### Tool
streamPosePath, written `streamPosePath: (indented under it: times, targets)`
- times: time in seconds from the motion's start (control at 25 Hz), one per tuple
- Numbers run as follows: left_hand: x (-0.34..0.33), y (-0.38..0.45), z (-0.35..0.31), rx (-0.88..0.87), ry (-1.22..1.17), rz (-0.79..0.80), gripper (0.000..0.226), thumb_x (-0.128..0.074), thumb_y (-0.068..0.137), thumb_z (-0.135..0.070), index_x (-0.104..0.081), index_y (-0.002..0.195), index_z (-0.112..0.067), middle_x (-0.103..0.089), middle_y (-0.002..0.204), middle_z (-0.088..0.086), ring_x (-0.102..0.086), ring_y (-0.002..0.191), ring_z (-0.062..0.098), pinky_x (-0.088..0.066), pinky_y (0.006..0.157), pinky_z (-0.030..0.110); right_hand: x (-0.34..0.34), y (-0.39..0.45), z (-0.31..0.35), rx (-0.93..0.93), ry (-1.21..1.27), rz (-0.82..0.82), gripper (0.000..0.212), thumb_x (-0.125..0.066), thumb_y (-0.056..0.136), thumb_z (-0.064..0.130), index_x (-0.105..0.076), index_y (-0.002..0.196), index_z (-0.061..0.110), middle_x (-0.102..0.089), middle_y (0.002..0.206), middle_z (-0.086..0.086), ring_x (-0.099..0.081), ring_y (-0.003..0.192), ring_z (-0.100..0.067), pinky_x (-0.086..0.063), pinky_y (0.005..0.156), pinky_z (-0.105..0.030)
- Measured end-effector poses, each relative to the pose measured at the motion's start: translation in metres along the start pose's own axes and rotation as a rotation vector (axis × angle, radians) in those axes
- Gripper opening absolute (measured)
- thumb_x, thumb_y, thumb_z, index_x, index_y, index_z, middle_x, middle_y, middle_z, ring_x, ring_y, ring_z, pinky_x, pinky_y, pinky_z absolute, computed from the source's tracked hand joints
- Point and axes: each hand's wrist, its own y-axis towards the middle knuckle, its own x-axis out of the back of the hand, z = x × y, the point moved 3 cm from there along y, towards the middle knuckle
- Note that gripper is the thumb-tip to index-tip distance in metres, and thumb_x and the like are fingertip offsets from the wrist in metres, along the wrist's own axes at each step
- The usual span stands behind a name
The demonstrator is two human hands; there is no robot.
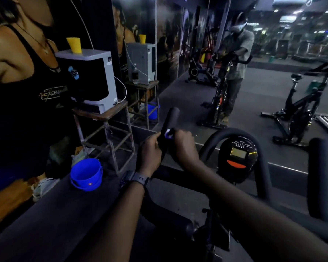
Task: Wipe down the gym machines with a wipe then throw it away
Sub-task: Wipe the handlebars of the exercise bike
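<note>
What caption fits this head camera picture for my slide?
Both hands, left hand and right hand, grip the exercise bike's handlebar, the right holding a wipe.

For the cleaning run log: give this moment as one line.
stage: wiping bike handlebar | left hand: grips left handlebar grip | right hand: holds wipe against grip | blue bucket: on floor, left | wipe: not discarded

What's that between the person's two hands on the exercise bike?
In the head view, a black padded handlebar grip runs up between the left hand and the right hand. A small pale wipe sits against it, at the right hand's fingertips.
</note>
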Motion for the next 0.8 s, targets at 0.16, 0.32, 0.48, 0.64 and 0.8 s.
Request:
streamPosePath:
  times: [0.16, 0.32, 0.48, 0.64, 0.8]
  targets:
    - [0.000, 0.000, 0.005, 0.147, -0.221, 0.039, 0.044, -0.051, 0.089, 0.008, -0.062, 0.130, -0.006, -0.068, 0.121, 0.008, -0.064, 0.112, 0.021, -0.051, 0.095, 0.031, -0.018, -0.016, -0.006, -0.028, -0.009, 0.139, 0.019, -0.058, 0.089, 0.014, -0.060, 0.107, 0.007, -0.066, 0.101, -0.019, -0.064, 0.095, -0.040, -0.050, 0.071, -0.038]
    - [-0.003, 0.004, 0.006, 0.163, -0.244, 0.026, 0.044, -0.046, 0.090, 0.009, -0.062, 0.129, -0.003, -0.068, 0.122, 0.011, -0.064, 0.112, 0.021, -0.051, 0.095, 0.031, -0.015, -0.008, -0.010, -0.099, 0.075, 0.097, 0.017, -0.060, 0.090, 0.018, -0.060, 0.101, 0.005, -0.065, 0.100, -0.021, -0.062, 0.095, -0.041, -0.043, 0.068, -0.035]
    - [-0.003, 0.004, 0.007, 0.133, -0.179, 0.018, 0.050, -0.038, 0.090, 0.011, -0.062, 0.130, -0.006, -0.067, 0.125, 0.012, -0.063, 0.114, 0.022, -0.048, 0.093, 0.027, -0.031, -0.011, -0.013, -0.108, 0.073, 0.262, 0.021, -0.063, 0.089, 0.019, -0.066, 0.104, 0.005, -0.068, 0.105, -0.017, -0.065, 0.101, -0.035, -0.045, 0.071, -0.031]
    - [-0.003, 0.000, 0.004, 0.102, -0.091, 0.020, 0.046, -0.041, 0.093, 0.006, -0.061, 0.131, -0.009, -0.066, 0.127, 0.011, -0.062, 0.116, 0.024, -0.047, 0.096, 0.030, -0.021, 0.007, -0.021, -0.501, 0.448, -0.100, 0.010, -0.058, 0.090, 0.020, -0.063, 0.094, 0.012, -0.067, 0.109, -0.017, -0.062, 0.105, -0.032, -0.044, 0.077, -0.029]
    - [-0.004, 0.000, 0.005, 0.091, -0.101, 0.014, 0.040, -0.048, 0.094, -0.002, -0.062, 0.131, -0.011, -0.066, 0.128, 0.009, -0.061, 0.119, 0.024, -0.048, 0.102, 0.039, -0.044, 0.004, -0.023, -0.660, 0.623, 0.170, 0.027, -0.047, 0.099, 0.013, -0.062, 0.117, 0.000, -0.064, 0.116, -0.019, -0.059, 0.107, -0.037, -0.050, 0.083, -0.029]
